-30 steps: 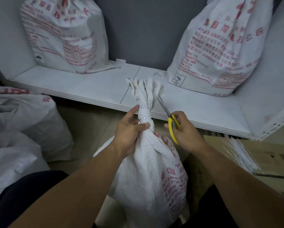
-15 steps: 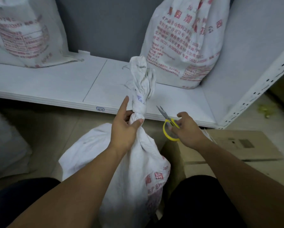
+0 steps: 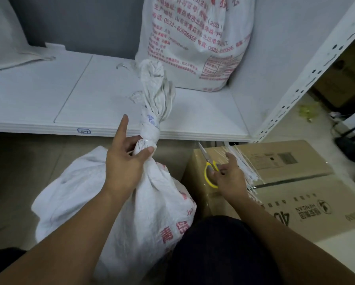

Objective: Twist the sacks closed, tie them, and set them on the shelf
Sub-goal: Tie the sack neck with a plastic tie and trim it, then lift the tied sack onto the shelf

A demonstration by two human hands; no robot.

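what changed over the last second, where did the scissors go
The right hand carried the yellow scissors away from the neck of the sack, down and to the right, over the cardboard box beside the white ties; it still holds them. The left hand keeps gripping the tied neck, and the sack stays on the floor before the shelf.

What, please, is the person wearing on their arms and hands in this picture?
Nothing that shows: the left hand and right hand are ungloved, with no rings seen, and the left forearm and right forearm are bare to the frame's edge, with no sleeve, watch or wristband.
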